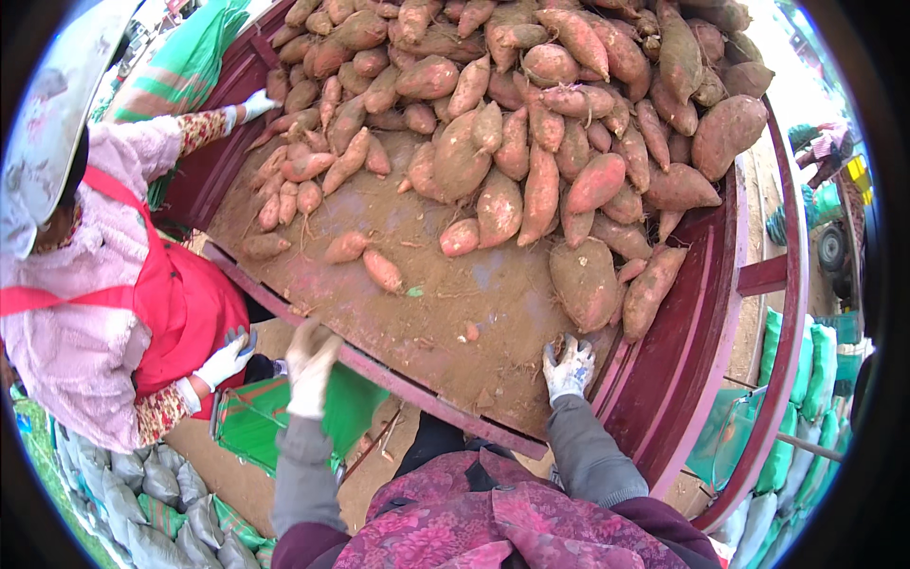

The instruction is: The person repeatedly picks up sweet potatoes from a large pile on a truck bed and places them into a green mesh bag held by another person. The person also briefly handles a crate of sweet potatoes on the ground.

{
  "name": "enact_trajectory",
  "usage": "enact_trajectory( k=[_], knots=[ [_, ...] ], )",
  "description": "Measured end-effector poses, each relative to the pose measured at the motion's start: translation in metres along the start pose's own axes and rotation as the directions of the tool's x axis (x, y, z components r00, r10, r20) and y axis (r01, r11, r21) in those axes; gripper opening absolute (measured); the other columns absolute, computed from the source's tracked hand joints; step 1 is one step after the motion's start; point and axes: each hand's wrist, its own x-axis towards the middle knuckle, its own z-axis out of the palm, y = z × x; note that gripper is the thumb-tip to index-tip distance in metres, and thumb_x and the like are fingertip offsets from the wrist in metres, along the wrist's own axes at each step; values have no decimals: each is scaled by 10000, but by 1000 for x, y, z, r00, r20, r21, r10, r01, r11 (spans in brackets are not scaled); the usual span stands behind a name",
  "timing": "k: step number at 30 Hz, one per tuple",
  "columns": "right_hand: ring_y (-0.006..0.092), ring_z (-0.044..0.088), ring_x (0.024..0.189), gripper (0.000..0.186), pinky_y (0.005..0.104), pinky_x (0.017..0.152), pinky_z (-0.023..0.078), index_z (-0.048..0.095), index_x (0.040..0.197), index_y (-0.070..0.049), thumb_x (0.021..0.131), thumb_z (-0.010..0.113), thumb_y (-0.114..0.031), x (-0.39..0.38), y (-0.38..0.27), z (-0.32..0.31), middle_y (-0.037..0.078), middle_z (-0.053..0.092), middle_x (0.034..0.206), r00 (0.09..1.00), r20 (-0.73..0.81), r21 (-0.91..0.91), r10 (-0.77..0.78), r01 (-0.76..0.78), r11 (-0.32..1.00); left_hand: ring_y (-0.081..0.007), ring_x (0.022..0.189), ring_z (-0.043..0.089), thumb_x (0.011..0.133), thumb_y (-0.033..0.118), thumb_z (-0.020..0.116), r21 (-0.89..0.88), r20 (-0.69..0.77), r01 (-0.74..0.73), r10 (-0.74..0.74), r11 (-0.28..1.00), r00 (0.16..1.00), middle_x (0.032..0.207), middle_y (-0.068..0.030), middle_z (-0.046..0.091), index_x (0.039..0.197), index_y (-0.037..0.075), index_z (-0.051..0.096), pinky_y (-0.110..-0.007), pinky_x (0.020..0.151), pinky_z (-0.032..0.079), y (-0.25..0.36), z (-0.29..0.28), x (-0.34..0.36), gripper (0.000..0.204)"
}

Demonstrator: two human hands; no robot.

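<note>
Head view, the pile: sweet potatoes (pixel 540 194) heaped from 11 to 2 o'clock in a maroon-sided cargo bed (pixel 455 318), dusty pinkish-red to brown, some slim and tapered, others really chunky, with stringy roots here and there.
Big one: a fat, dirt-caked brownish sweet potato (pixel 582 284) around 3 o'clock, just past the right hand.
Strays: two small reddish ones (pixel 383 271) near 9 o'clock, apart from the heap.
Right hand: gloved right hand (pixel 569 368) at 4 o'clock, fingers half curled at the bed floor; can't tell if it's got anything.
Left hand: gloved left hand (pixel 311 368) at 8, by the bed's edge, too blurry to tell grip or opening.
Neighbour: co-worker (pixel 185 284) at 9, red apron.
</note>
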Motion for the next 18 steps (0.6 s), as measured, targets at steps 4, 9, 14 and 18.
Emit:
enact_trajectory(
  k=[4,9,14,18],
  knots=[
    [447,541,1141,567,552,938,479,639,1263,-134,817,730,-473,2,-1,-2,245,567,1280,1000,26,7,14,-14,1000,-315,1301,551,751,168,861,331,119,-369,350,868,929,1399,-215,565,1487,-33,411,-407,1085,463,36,161,134,886],
    [434,546,1115,565,550,924,479,643,1260,-144,804,743,-463,3,-2,-4,238,578,1255,999,34,36,25,-26,999,-447,1397,384,560,338,918,714,218,-462,460,526,861,1529,-308,332,1604,115,189,-476,1170,356,79,298,220,1293],
    [411,551,1101,569,547,916,476,638,1255,-144,794,756,-455,3,-3,-5,205,575,1261,999,35,48,37,-38,998,-431,1320,459,494,343,944,685,177,-376,358,624,917,1410,-265,460,1572,138,256,-476,1117,415,81,312,244,1296],
    [413,550,1118,549,543,934,475,641,1244,-141,785,766,-417,3,0,-4,194,579,1248,1000,5,86,29,-29,996,-342,1267,572,540,309,960,346,101,-347,334,872,937,1395,-197,570,1503,58,395,-404,1072,479,64,281,228,1144]
  ],
)
